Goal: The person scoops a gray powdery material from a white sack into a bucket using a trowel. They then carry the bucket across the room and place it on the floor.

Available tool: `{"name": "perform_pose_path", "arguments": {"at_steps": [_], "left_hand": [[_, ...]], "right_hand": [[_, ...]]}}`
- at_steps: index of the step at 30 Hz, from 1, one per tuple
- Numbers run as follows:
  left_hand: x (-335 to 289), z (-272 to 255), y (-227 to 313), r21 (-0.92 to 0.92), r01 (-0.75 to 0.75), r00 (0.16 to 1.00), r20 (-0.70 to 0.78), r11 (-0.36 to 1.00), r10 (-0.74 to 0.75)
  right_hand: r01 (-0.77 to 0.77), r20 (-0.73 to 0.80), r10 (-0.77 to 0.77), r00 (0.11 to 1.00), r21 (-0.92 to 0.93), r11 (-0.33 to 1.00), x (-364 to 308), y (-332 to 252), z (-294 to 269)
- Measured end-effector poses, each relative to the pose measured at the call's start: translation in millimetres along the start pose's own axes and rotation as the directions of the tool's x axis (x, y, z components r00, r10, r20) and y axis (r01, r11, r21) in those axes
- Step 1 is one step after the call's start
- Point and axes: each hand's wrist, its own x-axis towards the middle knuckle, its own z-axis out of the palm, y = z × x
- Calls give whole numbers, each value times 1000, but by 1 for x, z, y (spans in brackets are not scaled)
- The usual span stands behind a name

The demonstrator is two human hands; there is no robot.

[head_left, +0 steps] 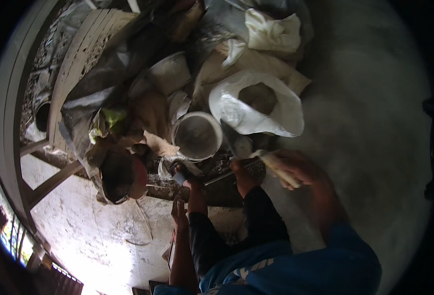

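My right hand (pixel 298 169) is closed around the pale wooden handle of a trowel (pixel 277 168). The trowel's grey blade points left and away from me, between a round bucket and an open white sack (pixel 231 101). Grey powdery or wet material fills much of the bucket (pixel 221 135), which stands just beyond my feet. More grey material shows inside the sack's mouth. Beside my left leg hangs my left hand (pixel 179 210), its fingers stretched out and seen edge-on, with nothing visible in them. A flat object (pixel 169 253) partly shows beside that forearm.
Another bucket with a reddish side (pixel 139 177) stands to the left, near a stained pale wall (pixel 79 211). Crumpled sacks, a dark sheet (pixel 108 83) and a bundled white sack (pixel 273 32) lie farther off. Wooden posts (pixel 17 98) line the left. Smooth grey floor (pixel 364 123) spreads right.
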Motion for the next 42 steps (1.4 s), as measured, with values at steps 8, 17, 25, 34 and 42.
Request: {"name": "perform_pose_path", "arguments": {"at_steps": [8, 17, 25, 34, 42], "left_hand": [[63, 154, 87, -123, -22, 973, 227, 992, 49], [123, 282, 150, -442, 161, 956, 293, 883, -27], [160, 297, 140, -545, 221, 924, 382, 809, 5], [167, 293, 123, -395, -41, 898, 387, 918, 207], [149, 277, 143, -392, 149, 942, 336, 908, -9]], "right_hand": [[-210, -146, -529, 836, -976, -63, 29, -61, -80], [-190, -31, -516, 856, -947, -259, 205, -29, -128], [137, 201, -478, 855, -977, -165, 240, 12, -145], [234, 115, -429, 896, -943, 236, 233, 22, -144], [331, 96, -561, 822, -882, 335, 183, 14, -142]]}}
